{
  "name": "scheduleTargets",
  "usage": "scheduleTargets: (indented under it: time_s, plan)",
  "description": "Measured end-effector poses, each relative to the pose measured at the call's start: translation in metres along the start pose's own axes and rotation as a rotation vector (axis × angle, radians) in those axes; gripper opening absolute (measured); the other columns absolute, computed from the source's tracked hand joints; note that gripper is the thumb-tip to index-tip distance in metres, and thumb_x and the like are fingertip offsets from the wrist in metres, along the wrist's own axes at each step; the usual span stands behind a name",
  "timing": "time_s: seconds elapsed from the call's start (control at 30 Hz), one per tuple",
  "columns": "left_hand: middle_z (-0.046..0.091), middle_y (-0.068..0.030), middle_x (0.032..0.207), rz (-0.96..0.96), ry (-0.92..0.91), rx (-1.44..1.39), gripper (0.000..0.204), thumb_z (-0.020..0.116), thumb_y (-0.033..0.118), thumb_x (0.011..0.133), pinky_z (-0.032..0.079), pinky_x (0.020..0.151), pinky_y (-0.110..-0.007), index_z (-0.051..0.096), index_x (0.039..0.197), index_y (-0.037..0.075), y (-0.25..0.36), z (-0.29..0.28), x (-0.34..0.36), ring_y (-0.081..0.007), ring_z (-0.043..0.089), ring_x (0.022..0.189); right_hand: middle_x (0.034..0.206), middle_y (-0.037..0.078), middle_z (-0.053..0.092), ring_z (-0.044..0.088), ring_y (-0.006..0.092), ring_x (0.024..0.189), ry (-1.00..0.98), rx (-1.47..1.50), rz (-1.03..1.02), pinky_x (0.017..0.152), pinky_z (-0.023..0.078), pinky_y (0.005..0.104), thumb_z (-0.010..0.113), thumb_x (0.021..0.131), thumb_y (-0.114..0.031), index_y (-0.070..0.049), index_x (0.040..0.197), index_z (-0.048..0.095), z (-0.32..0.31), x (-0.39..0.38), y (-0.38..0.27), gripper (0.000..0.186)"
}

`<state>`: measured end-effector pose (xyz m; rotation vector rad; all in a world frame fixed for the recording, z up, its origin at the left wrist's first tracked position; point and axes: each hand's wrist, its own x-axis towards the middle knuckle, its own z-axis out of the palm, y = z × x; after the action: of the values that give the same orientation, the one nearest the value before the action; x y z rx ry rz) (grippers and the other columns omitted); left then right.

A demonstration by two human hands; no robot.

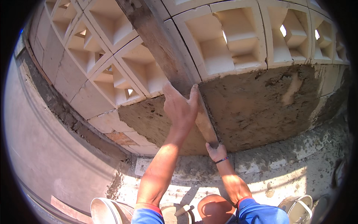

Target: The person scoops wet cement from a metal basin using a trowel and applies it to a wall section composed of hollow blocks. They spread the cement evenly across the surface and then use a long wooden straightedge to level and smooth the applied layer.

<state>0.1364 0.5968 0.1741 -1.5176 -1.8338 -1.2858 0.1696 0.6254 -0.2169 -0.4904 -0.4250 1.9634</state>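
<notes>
A long, mortar-stained wooden board (158,44) slants from the top of the wall down to my right hand. My left hand (180,106) is wrapped round its middle, thumb on the right edge and fingers on the left side. At the lower end, my right hand (217,151), with a dark band at the wrist, grips the board; some of its fingers are hidden. The board lies against wet grey-brown mortar (257,108) spread over the lower wall. On the board's right, the mortar is rough and ridged.
Cream ventilation blocks (231,37) fill the wall above. A smooth plastered wall (48,156) meets it at the left. Below stand a white bucket (106,212) at left and another bucket (299,209) at right. A tool handle (182,210) rests over a round tub near my knee.
</notes>
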Motion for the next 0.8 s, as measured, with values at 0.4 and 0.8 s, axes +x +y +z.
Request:
scheduleTargets:
  time_s: [0.4, 0.8]
  plan:
    - [0.054, -0.0252, 0.11, 0.093, 0.047, -0.027, 0.066, 0.078, 0.032, 0.084, 0.05, 0.08, -0.05, 0.042, 0.121, -0.009, 0.03, 0.003, 0.03, -0.0438, 0.062, 0.096, 0.132, 0.022, 0.052, 0.053, 0.0392, 0.117, 0.164, 0.588, 0.227, 0.097, 0.055, 0.0499, 0.028, 0.11, -0.028, 0.003, 0.13, 0.049, 0.039, -0.026, -0.078, 0.042]
    - [0.052, -0.0245, 0.11, 0.055, -0.013, -0.085, 0.063, 0.078, 0.033, 0.084, 0.053, 0.071, -0.051, 0.039, 0.115, -0.006, 0.038, 0.006, 0.016, -0.0444, 0.064, 0.09, 0.126, 0.019, 0.058, 0.058, 0.0375, 0.109, 0.149, 0.274, 0.087, 0.088, 0.058, 0.0482, 0.034, 0.107, -0.028, -0.001, 0.125, 0.054, -0.001, -0.006, -0.066, 0.038]
